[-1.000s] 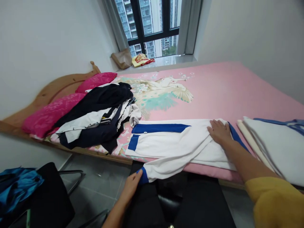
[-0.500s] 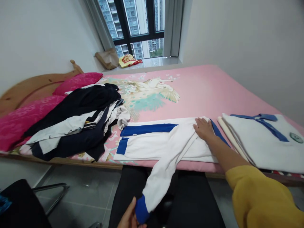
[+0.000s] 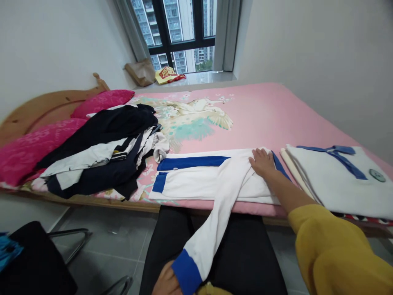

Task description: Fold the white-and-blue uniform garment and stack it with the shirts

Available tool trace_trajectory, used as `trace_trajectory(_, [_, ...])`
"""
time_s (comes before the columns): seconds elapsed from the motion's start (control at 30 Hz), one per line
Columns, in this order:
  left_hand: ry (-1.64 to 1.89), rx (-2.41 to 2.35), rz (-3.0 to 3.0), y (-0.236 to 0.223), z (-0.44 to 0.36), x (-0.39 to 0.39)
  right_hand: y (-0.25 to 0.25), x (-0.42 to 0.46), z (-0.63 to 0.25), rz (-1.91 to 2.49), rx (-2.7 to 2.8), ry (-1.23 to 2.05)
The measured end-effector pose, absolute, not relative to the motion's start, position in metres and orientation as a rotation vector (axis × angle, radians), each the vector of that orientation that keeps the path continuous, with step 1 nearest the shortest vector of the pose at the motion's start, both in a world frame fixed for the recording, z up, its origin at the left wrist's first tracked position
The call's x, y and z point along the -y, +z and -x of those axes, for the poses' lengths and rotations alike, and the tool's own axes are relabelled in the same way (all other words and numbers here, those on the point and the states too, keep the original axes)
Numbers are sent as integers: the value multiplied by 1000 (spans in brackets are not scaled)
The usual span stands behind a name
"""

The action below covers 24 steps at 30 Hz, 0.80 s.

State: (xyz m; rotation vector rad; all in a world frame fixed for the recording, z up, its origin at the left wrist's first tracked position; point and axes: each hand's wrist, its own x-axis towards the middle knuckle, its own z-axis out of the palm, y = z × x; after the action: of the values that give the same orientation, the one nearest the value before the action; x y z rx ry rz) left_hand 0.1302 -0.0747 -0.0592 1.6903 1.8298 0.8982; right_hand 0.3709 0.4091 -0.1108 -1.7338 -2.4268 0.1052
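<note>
Down toward the lap comes the blue cuff, closer to the body than a second ago, when it was up near the bed's edge! Left hand has it, fingers closed on the cuff, tips tucked out of sight behind the cloth. Black trousers show underneath, and off to the left a black chair carries some blue cloth. Up runs the white sleeve, slanting over the edge of the bed to the rest of the white garment, laid flat along the near side. And look at the right hand: palm down on the garment's right end, fingers extended and slightly spread. Just beside it sit folded clothes, blue collar on top. Over on the left, a dark and white heap of clothes sprawls against pink pillows. Farther back, pale birds decorate the pink cover; then a brown bag and a yellow packet rest by the window.
</note>
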Motion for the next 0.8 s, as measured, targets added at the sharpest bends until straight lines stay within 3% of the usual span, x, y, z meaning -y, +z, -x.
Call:
trace_trajectory(0.13, [696,-1739,-2344,-42,-141,74,-60,-360,-354,1562,2115,181])
trace_trajectory(0.27, [693,-1786,-2626,-14,-160,69,-21,-234,-351,1135,2034,519])
trace_trajectory(0.47, [827,-1779,-2646,13,-190,57,-47,-35,-366,652,2230,716])
trace_trajectory(0.67, [840,-1642,-2612,17,-223,61,-54,3,-372,841,2140,640])
trace_trajectory(0.8, [1241,-1250,-2682,26,-226,67,-47,3,-383,788,2028,669])
